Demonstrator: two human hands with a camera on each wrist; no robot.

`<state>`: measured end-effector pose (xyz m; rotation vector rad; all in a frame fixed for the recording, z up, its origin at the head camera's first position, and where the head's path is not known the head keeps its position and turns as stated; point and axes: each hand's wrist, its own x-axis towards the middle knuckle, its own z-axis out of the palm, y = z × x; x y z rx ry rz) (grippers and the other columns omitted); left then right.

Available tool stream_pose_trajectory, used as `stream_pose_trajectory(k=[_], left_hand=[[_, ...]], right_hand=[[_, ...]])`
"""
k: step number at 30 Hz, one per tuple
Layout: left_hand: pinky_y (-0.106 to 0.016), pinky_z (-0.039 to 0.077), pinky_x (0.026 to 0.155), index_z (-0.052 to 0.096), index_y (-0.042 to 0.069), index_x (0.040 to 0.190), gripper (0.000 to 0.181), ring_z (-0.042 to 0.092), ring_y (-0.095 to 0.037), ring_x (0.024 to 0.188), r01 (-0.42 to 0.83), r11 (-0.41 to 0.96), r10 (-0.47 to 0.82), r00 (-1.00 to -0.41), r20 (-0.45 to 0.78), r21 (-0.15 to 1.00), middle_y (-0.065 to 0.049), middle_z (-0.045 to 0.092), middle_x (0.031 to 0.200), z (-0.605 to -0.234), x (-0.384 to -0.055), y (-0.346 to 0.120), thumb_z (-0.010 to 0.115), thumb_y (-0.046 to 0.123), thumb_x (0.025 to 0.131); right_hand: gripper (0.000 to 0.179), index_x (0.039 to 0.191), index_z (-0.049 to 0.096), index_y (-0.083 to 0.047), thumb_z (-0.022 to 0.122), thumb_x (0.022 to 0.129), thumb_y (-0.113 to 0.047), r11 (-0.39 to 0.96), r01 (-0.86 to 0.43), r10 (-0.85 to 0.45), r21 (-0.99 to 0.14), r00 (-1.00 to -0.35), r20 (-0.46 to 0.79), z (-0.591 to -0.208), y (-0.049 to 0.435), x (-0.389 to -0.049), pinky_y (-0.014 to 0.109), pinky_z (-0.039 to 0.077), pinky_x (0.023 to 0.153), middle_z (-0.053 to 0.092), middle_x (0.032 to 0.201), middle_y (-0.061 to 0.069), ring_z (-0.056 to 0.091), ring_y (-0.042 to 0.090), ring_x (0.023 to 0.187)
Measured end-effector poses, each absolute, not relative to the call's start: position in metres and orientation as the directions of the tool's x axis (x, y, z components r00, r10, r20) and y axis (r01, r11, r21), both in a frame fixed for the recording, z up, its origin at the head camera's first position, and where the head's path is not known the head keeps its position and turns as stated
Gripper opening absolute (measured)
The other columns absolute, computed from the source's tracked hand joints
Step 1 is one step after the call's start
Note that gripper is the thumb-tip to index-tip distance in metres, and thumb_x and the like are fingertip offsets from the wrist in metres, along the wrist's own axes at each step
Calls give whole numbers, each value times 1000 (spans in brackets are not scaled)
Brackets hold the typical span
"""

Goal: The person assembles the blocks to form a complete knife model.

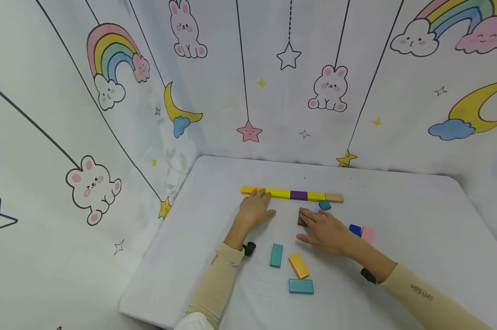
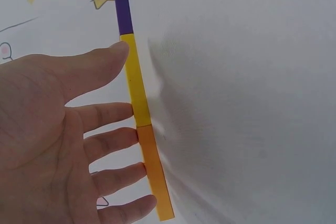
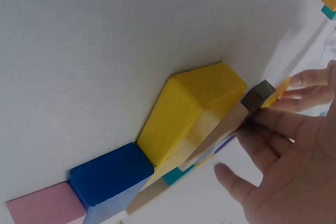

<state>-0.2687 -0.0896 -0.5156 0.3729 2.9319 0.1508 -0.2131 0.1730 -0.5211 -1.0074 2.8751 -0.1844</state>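
Note:
My left hand (image 1: 254, 208) reaches to a straight row of blocks, its extended fingertips touching the orange block (image 2: 156, 174) and the long yellow block (image 2: 135, 80). Further along the row come a purple block (image 1: 299, 195), another yellow block (image 1: 316, 196) and a plain wood block (image 1: 334, 198). My right hand (image 1: 328, 233) has its fingers stretched onto a dark brown block (image 1: 302, 217), thumb held apart from it. Beside that block in the right wrist view lie a plain wood piece (image 3: 218, 132) and a yellow block (image 3: 178, 108), which my hand hides in the head view.
Near the right hand lie a teal faceted piece (image 1: 324, 205), a blue block (image 1: 355, 229) and a pink block (image 1: 367, 234). Closer to me are an upright-lying teal block (image 1: 276, 255), an orange block (image 1: 299, 266) and a crosswise teal block (image 1: 301, 286). Patterned curtains (image 1: 223, 91) border the white table.

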Motion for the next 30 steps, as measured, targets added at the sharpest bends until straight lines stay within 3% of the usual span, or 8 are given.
stream_pose_trajectory(k=[9, 18, 25, 30], left_hand=[[-55, 34, 122, 42, 17, 161, 71, 26, -33, 157, 236, 965, 253, -954, -160, 118, -7, 31, 170, -514, -268, -90, 60, 54, 103], [-55, 35, 121, 43, 16, 160, 71, 27, -33, 157, 248, 960, 268, -950, -159, 134, -7, 32, 170, -513, -267, -88, 61, 54, 102], [-56, 34, 122, 42, 17, 161, 71, 26, -33, 157, 246, 961, 264, -950, -167, 124, -7, 30, 170, -515, -268, -87, 60, 54, 103], [-55, 31, 124, 39, 17, 162, 72, 23, -33, 158, 235, 965, 254, -947, -194, 117, -7, 27, 172, -515, -271, -87, 58, 53, 104]], right_hand=[[80, 155, 48, -3, 57, 101, -62, 756, -644, -650, -115, -760, -16, -524, 168, -222, 62, 28, 122, 46, 160, 15, 43, 33, 148], [71, 154, 45, 1, 62, 103, -46, 762, -609, -633, -221, -772, -56, -520, 166, -225, 61, 33, 120, 49, 157, 19, 47, 35, 145], [86, 158, 44, -6, 61, 98, -65, 736, -649, -671, -190, -737, -80, -522, 177, -226, 59, 33, 121, 40, 165, 14, 40, 33, 151], [86, 161, 40, -12, 56, 98, -68, 711, -689, -700, -138, -712, -50, -526, 181, -223, 61, 28, 123, 34, 168, 9, 34, 30, 154]])
